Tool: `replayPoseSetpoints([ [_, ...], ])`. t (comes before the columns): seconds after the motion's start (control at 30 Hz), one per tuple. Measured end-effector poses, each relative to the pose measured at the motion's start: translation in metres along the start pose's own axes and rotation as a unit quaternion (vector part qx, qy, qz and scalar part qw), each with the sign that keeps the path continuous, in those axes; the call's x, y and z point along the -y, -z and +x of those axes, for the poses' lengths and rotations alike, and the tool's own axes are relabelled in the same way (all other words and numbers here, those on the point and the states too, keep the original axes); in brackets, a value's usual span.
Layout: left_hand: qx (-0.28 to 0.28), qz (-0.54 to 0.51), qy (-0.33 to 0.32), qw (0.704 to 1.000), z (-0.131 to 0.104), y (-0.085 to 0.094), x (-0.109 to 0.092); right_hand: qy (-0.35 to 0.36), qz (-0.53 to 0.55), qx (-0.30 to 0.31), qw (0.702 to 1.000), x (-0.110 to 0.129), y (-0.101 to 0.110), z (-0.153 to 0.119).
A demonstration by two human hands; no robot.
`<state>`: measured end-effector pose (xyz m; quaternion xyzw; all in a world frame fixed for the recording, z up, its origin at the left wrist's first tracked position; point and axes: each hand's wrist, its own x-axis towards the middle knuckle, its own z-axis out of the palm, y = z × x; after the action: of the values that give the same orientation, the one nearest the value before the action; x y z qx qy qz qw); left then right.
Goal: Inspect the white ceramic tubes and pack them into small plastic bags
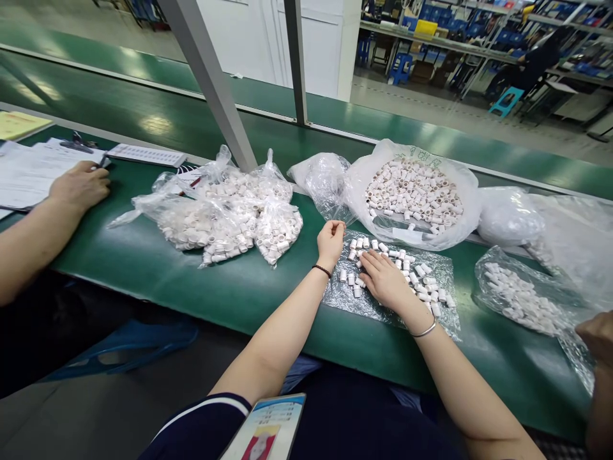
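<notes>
My left hand is closed in a pinch at the edge of a clear plastic bag, by the near side of the crumpled film. My right hand lies palm down with fingers stretched out over loose short white tubes, touching some of them. These tubes are spread on a sheet of bubble wrap on the green table. Just behind is a large open plastic bag filled with many more of the small tubes.
Several tied bags of tubes stand to the left. A co-worker's hand rests near papers at far left. On the right, another open bag of tubes lies near a second person's hand. A grey post rises behind the bags.
</notes>
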<state>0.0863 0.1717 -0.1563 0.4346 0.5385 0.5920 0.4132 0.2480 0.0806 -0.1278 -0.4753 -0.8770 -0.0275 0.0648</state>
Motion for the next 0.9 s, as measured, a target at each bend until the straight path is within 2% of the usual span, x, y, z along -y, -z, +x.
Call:
replayPoseSetpoints([
  [0.2, 0.001, 0.005, 0.003, 1.0, 0.0, 0.0, -0.001, -0.034, 0.0, -0.001, 0.999, 0.012, 0.006, 0.011],
  [0.37, 0.002, 0.005, 0.005, 1.0, 0.003, 0.0, 0.002, -0.025, 0.01, 0.016, 1.0, 0.027, -0.002, 0.029],
  [0.5, 0.006, 0.008, 0.002, 1.0, 0.002, 0.0, 0.004, -0.037, 0.017, 0.008, 0.999, 0.025, -0.004, 0.032],
  [0.6, 0.008, 0.01, -0.002, 1.0, 0.001, 0.0, 0.003, -0.071, 0.022, -0.029, 0.997, 0.007, 0.0, 0.034],
  [0.7, 0.009, 0.012, -0.003, 1.0, 0.001, 0.0, 0.003, -0.12, 0.044, -0.037, 0.991, -0.026, 0.009, 0.044],
  [0.8, 0.007, 0.014, -0.002, 1.0, 0.001, 0.001, 0.003, -0.178, 0.057, -0.032, 0.982, -0.062, 0.018, 0.068],
  [0.9, 0.006, 0.014, -0.004, 1.0, 0.001, 0.001, 0.004, -0.207, 0.06, -0.027, 0.976, -0.084, 0.022, 0.098],
])
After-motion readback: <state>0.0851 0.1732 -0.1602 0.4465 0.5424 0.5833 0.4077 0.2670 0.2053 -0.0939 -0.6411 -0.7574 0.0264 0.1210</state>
